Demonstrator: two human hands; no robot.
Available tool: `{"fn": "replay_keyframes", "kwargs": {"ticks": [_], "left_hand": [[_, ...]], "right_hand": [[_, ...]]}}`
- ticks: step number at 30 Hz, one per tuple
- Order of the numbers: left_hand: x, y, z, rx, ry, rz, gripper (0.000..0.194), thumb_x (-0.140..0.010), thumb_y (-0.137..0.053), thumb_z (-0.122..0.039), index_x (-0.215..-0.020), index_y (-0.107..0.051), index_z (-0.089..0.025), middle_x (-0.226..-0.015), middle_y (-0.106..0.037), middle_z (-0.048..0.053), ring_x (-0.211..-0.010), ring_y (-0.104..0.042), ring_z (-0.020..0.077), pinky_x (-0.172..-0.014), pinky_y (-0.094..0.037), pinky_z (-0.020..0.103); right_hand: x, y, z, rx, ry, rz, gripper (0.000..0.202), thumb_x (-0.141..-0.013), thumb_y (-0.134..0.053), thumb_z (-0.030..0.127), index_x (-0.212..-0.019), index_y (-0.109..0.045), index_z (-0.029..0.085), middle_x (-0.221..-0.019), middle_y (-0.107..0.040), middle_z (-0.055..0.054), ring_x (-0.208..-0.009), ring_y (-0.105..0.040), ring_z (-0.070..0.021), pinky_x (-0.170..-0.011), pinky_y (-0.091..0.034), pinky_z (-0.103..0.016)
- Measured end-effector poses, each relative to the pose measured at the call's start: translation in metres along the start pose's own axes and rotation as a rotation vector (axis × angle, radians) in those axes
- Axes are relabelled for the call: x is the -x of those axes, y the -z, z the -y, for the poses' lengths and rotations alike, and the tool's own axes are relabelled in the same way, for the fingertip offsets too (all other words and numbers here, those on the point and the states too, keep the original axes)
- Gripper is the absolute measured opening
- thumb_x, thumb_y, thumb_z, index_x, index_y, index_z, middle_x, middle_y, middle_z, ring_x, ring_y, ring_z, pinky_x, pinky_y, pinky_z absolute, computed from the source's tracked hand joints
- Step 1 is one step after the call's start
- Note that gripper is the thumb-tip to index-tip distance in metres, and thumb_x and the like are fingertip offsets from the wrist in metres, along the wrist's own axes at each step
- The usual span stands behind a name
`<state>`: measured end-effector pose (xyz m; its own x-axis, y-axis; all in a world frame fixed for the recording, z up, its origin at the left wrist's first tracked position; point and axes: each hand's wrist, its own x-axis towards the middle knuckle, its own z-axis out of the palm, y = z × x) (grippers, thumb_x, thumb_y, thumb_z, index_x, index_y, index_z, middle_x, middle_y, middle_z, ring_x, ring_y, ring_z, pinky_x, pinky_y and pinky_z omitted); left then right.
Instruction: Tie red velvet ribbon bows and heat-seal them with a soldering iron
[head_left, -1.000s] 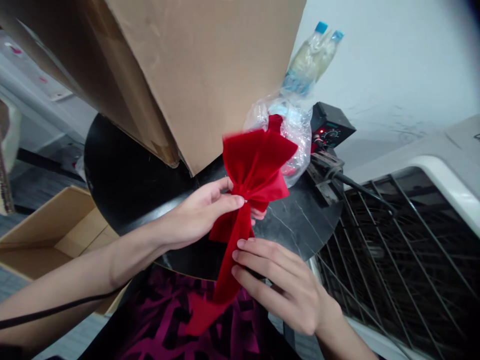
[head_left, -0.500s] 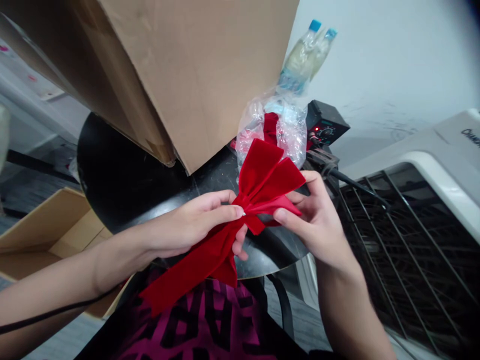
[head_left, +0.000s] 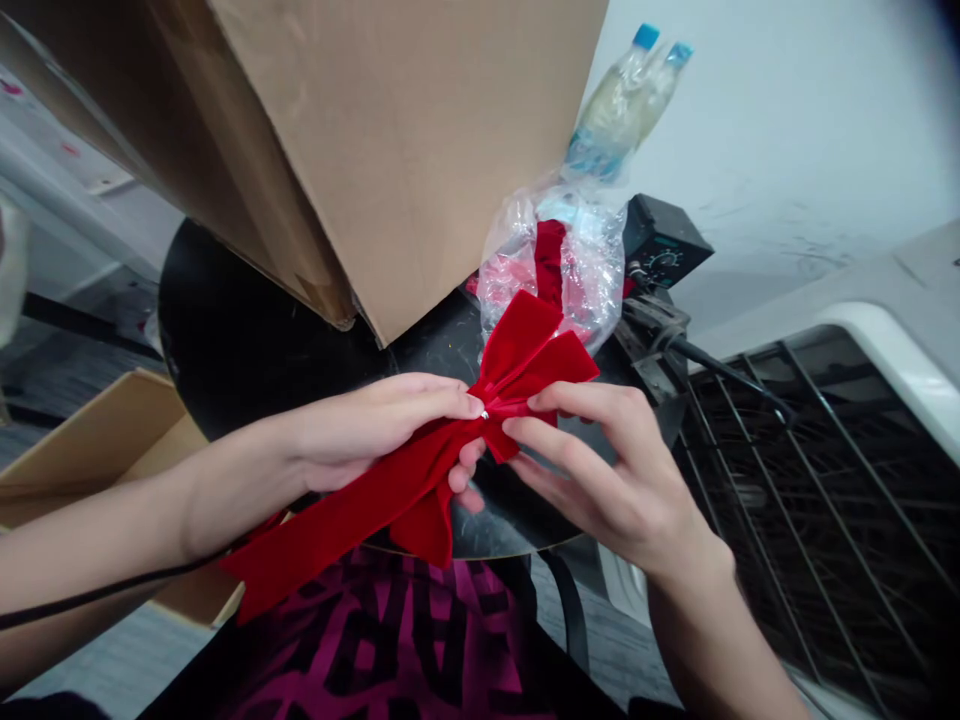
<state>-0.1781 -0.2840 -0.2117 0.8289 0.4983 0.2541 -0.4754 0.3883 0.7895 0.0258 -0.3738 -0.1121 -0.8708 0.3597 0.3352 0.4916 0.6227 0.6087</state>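
A red velvet bow [head_left: 525,345] is held over the round black table [head_left: 225,350], its long tails hanging down to the left. My left hand [head_left: 397,425] pinches the bow's gathered middle between thumb and fingers, beside a small shiny spot. My right hand [head_left: 600,460] has its fingertips on the bow's right side, near the middle; its thumb is mostly hidden below. Behind the bow, a clear plastic bag [head_left: 596,260] with red material in it lies on the table.
A large cardboard box [head_left: 420,150] fills the back. Two bottles [head_left: 619,110] and a black device with a knob [head_left: 667,245] stand at the back right. An open carton [head_left: 90,440] is low left; a white-framed wire grille [head_left: 817,480] is at the right.
My right hand has moved from the outer loops inward to beside the bow's middle. The tails have swung further left. The red light on the black device no longer shows.
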Motion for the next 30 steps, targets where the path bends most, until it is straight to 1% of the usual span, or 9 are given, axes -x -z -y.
{"fn": "replay_keyframes", "kwargs": {"ticks": [4, 6, 8, 12, 15, 18, 22, 26, 30], "left_hand": [[0.002, 0.001, 0.002, 0.017, 0.014, -0.009, 0.016, -0.097, -0.064, -0.030, -0.092, -0.067, -0.015, -0.076, -0.067, 0.003, -0.066, -0.068, 0.0152, -0.079, -0.064, 0.039], [0.002, 0.004, 0.003, 0.026, 0.040, -0.007, 0.015, -0.096, -0.066, -0.031, -0.095, -0.068, -0.016, -0.078, -0.069, 0.003, -0.067, -0.069, 0.0160, -0.081, -0.064, 0.041], [0.001, 0.006, 0.004, 0.027, 0.071, -0.005, 0.014, -0.093, -0.069, -0.030, -0.093, -0.069, -0.017, -0.078, -0.070, 0.004, -0.066, -0.069, 0.0162, -0.082, -0.063, 0.042], [0.002, 0.009, 0.001, -0.042, 0.130, -0.002, 0.012, -0.087, -0.075, -0.027, -0.088, -0.071, -0.016, -0.080, -0.072, 0.004, -0.066, -0.070, 0.0163, -0.072, -0.061, 0.031], [0.006, 0.008, -0.004, -0.124, 0.134, -0.020, 0.012, -0.085, -0.076, -0.027, -0.086, -0.072, -0.016, -0.081, -0.074, 0.005, -0.062, -0.069, 0.0149, -0.062, -0.057, 0.024], [0.011, 0.006, -0.006, -0.175, 0.115, -0.040, 0.014, -0.087, -0.074, -0.030, -0.087, -0.073, -0.016, -0.077, -0.074, 0.006, -0.062, -0.069, 0.0143, -0.061, -0.056, 0.022], [0.014, 0.001, -0.003, -0.191, 0.039, -0.122, 0.020, -0.090, -0.070, -0.035, -0.084, -0.071, -0.016, -0.084, -0.072, 0.004, -0.065, -0.065, 0.0118, -0.061, -0.052, 0.020], [0.014, -0.003, 0.002, -0.200, 0.021, -0.161, 0.020, -0.089, -0.070, -0.034, -0.082, -0.069, -0.016, -0.080, -0.069, 0.003, -0.060, -0.057, 0.0092, -0.054, -0.045, 0.017], [0.013, -0.003, 0.004, -0.326, -0.017, -0.190, 0.017, -0.089, -0.070, -0.032, -0.084, -0.070, -0.016, -0.080, -0.072, 0.002, -0.060, -0.057, 0.0091, -0.057, -0.046, 0.017]], "right_hand": [[0.000, -0.015, -0.013, -0.016, 0.114, -0.133, 0.031, -0.090, -0.073, 0.008, -0.119, -0.070, 0.017, -0.120, -0.074, -0.011, -0.109, -0.067, -0.0242, -0.089, -0.060, -0.040], [-0.001, -0.015, -0.014, -0.032, 0.149, -0.099, 0.027, -0.092, -0.069, 0.008, -0.118, -0.070, 0.012, -0.120, -0.075, -0.013, -0.113, -0.067, -0.0272, -0.090, -0.060, -0.043], [-0.004, -0.012, -0.013, -0.060, 0.193, -0.020, 0.023, -0.096, -0.061, 0.008, -0.117, -0.069, 0.008, -0.122, -0.075, -0.017, -0.116, -0.068, -0.0298, -0.090, -0.060, -0.046], [-0.014, -0.007, -0.008, -0.090, 0.224, 0.078, 0.020, -0.100, -0.052, 0.008, -0.112, -0.069, 0.006, -0.127, -0.073, -0.021, -0.110, -0.072, -0.0301, -0.086, -0.062, -0.046], [-0.018, -0.005, -0.007, -0.085, 0.244, 0.107, 0.019, -0.100, -0.053, 0.008, -0.108, -0.070, 0.005, -0.122, -0.075, -0.021, -0.106, -0.074, -0.0315, -0.085, -0.062, -0.045], [-0.017, -0.005, -0.008, -0.107, 0.265, 0.085, 0.020, -0.100, -0.051, 0.007, -0.108, -0.069, 0.003, -0.121, -0.075, -0.022, -0.110, -0.074, -0.0325, -0.087, -0.063, -0.045], [-0.013, -0.009, -0.008, -0.085, 0.254, 0.061, 0.019, -0.100, -0.053, 0.007, -0.109, -0.069, 0.005, -0.126, -0.073, -0.022, -0.112, -0.073, -0.0319, -0.087, -0.062, -0.044], [-0.008, -0.015, -0.006, -0.058, 0.209, 0.062, 0.016, -0.099, -0.058, 0.010, -0.112, -0.067, 0.010, -0.128, -0.073, -0.018, -0.110, -0.072, -0.0282, -0.088, -0.060, -0.043], [-0.005, -0.019, -0.002, -0.133, 0.129, 0.081, 0.021, -0.098, -0.059, 0.008, -0.119, -0.063, 0.009, -0.130, -0.072, -0.017, -0.111, -0.069, -0.0264, -0.090, -0.058, -0.042]]}}
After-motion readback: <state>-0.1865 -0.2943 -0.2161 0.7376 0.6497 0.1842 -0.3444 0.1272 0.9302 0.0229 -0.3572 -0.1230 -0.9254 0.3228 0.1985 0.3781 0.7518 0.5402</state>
